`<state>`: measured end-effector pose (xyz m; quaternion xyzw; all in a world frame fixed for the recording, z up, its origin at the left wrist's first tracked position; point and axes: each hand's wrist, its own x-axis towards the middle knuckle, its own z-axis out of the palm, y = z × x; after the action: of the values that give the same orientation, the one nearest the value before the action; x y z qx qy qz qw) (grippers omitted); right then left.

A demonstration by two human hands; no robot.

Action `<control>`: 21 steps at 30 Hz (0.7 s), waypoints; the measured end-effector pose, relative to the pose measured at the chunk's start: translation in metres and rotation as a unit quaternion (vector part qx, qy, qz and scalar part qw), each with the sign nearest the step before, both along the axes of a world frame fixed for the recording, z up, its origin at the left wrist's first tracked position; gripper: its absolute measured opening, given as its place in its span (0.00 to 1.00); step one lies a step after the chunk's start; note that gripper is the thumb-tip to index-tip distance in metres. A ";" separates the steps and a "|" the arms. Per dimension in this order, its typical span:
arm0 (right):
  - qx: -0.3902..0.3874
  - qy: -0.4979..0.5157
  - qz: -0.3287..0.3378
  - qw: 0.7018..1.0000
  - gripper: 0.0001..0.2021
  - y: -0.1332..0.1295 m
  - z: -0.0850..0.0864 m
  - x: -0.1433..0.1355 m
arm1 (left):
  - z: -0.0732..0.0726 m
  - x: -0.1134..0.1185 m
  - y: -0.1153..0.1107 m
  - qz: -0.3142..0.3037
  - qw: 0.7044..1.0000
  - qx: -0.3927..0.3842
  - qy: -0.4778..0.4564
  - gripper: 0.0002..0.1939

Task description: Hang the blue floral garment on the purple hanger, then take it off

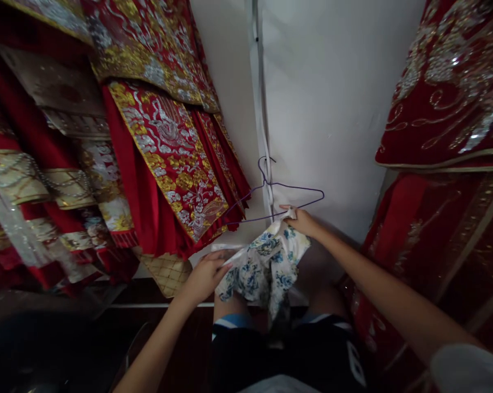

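A white garment with blue flowers (266, 262) hangs between my two hands, above my lap. My left hand (209, 273) is closed on its left edge. At the upper right corner of the cloth, my right hand (299, 220) pinches the fabric close to the hanger's lower bar. The thin purple hanger (295, 187) is upright just beyond the garment, its hook near a pale vertical strip on the wall. No cloth hangs on the hanger. The left end of the hanger overlaps the red embroidered clothing in view.
Red and gold embroidered garments (168, 142) hang in a dense row at the left. More red beaded garments (443, 93) hang at the right. A pale wall (320, 98) with a vertical strip (258, 82) stands between them. My knees are below the cloth.
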<state>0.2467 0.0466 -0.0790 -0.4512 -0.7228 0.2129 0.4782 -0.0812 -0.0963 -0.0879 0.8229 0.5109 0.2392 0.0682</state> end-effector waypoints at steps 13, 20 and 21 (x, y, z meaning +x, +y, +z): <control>-0.056 0.037 -0.025 0.997 0.13 -0.017 -0.002 0.022 | 0.017 -0.006 0.048 0.006 0.997 0.031 -0.075 0.22; -0.039 0.042 -0.002 0.998 0.10 -0.038 0.006 0.013 | 0.060 0.047 0.063 0.002 0.972 0.199 -0.122 0.19; -0.037 0.049 -0.005 0.998 0.10 -0.040 0.006 0.011 | 0.068 0.057 0.068 -0.006 0.968 0.220 -0.121 0.19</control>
<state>0.2574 0.0062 -0.0726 -0.4610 -0.6877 0.2595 0.4971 -0.0242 -0.0279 -0.0200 0.7854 0.4292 0.4431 -0.0514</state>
